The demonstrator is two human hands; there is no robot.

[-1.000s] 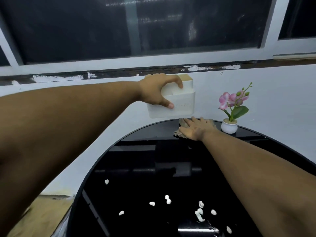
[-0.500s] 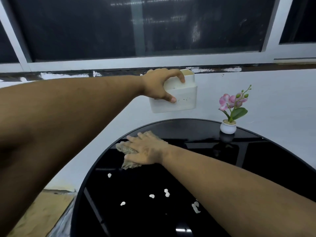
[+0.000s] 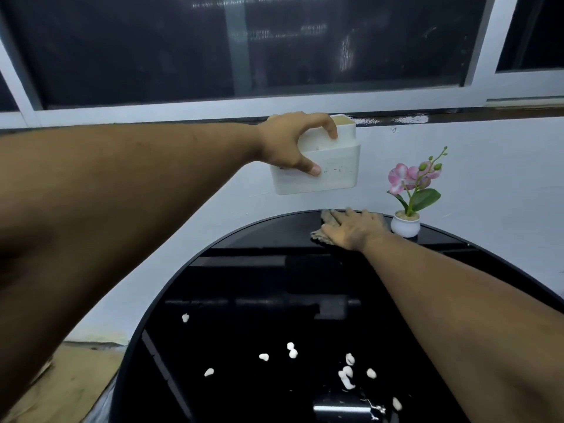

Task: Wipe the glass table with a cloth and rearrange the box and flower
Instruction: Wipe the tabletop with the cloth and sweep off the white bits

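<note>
Head view: right hand [image 3: 354, 232], flat on cloth [image 3: 325, 227], swept back from worktop [image 3: 244, 270] left to far edge by orchid pot [image 3: 405, 226]; left hand [image 3: 290, 146] grips lifted white box [image 3: 323, 172] w/ crumbs [image 3: 291, 351] left.

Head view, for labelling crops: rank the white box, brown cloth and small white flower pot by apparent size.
1. White rectangular box
2. Crumpled brown cloth, partly hidden under the right hand, so unsure
3. Small round white flower pot

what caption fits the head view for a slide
Left hand holds the white box aloft while the right hand presses a cloth on the black glass table beside a potted flower.
</note>
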